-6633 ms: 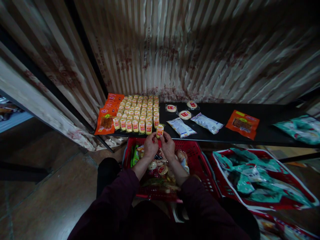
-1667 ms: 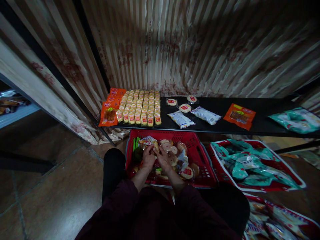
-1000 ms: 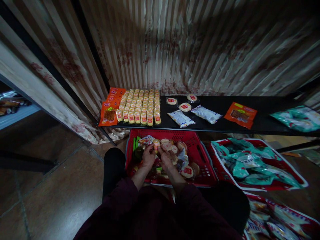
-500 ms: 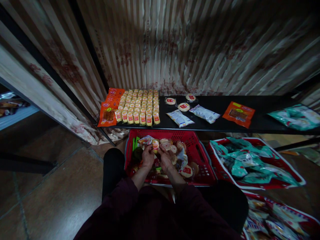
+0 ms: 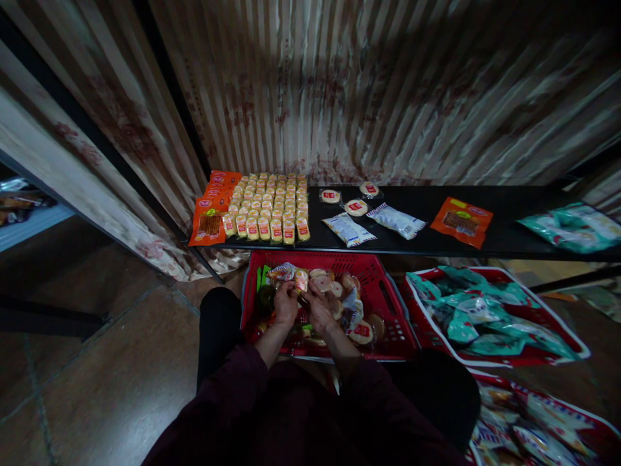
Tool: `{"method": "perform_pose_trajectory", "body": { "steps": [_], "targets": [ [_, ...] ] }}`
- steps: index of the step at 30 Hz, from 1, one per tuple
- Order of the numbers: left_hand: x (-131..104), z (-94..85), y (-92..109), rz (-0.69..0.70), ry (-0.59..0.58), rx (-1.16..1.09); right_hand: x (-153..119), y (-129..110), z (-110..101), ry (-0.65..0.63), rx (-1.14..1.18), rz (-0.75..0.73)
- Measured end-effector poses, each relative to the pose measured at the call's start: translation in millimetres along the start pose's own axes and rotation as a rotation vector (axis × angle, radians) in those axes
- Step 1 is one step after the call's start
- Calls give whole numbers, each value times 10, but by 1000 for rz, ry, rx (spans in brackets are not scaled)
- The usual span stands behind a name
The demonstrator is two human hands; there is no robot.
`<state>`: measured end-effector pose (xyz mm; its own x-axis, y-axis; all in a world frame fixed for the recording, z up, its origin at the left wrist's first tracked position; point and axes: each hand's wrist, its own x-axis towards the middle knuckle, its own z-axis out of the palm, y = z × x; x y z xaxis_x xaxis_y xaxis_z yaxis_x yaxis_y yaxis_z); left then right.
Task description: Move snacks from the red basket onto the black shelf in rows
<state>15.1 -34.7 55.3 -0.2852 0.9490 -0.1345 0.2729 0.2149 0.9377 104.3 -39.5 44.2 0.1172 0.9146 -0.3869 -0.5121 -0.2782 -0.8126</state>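
A small wrapped snack cake (image 5: 301, 280) with a yellow and red label is held between my two hands, over the red basket (image 5: 383, 294). On its left side the fingers of my left hand (image 5: 285, 305) are closed on it. My right hand (image 5: 319, 310) grips it from the right, its fingers partly hidden. Beneath and around the hands lie mixed packets, among them round wrapped biscuits (image 5: 361, 332) and green packets (image 5: 262, 277). On the black shelf just beyond, tight rows of similar wrapped cakes (image 5: 264, 228) stand beside orange packets (image 5: 209, 220).
Farther right on the shelf (image 5: 407, 188) lie round biscuits (image 5: 356, 207), white packets (image 5: 396, 221), an orange packet (image 5: 462, 221) and a teal bag (image 5: 575, 226). A basket of teal bags (image 5: 478, 310) and one of striped packets (image 5: 538, 433) stand at right. My knees flank the red basket.
The cake stays between my hands over the basket. My fingers have shifted slightly around it, and the right hand sits a touch closer to the left.
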Motion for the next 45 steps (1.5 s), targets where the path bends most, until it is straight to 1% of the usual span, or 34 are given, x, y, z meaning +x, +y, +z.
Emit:
{"method": "perform_pose_trajectory", "body": {
  "steps": [5,12,15,18,21,25,30,35,39,41,45],
  "targets": [
    [4,17,-5,61,14,0,1,-3,7,22,13,-23],
    [37,9,79,161,34,6,38,-90,39,-4,-88,-116],
    [75,16,126,178,35,2,81,-168,60,21,-155,-184],
    [114,29,206,183,39,-12,119,-265,108,50,-202,-274],
    [154,34,316,191,44,-13,157,-361,167,30,-234,-341],
    [225,28,469,208,59,1,234,-481,235,-11,-212,-357],
    [329,38,623,250,73,22,343,-638,309,-40,-270,-383],
    [428,80,714,274,95,25,465,-696,321,-32,-327,-445],
    [496,98,780,312,99,52,596,-715,301,24,-393,-493],
    [524,100,814,341,96,61,646,-762,316,34,-413,-514],
    [585,115,861,389,103,74,707,-901,396,14,-424,-531]
  ]
}}
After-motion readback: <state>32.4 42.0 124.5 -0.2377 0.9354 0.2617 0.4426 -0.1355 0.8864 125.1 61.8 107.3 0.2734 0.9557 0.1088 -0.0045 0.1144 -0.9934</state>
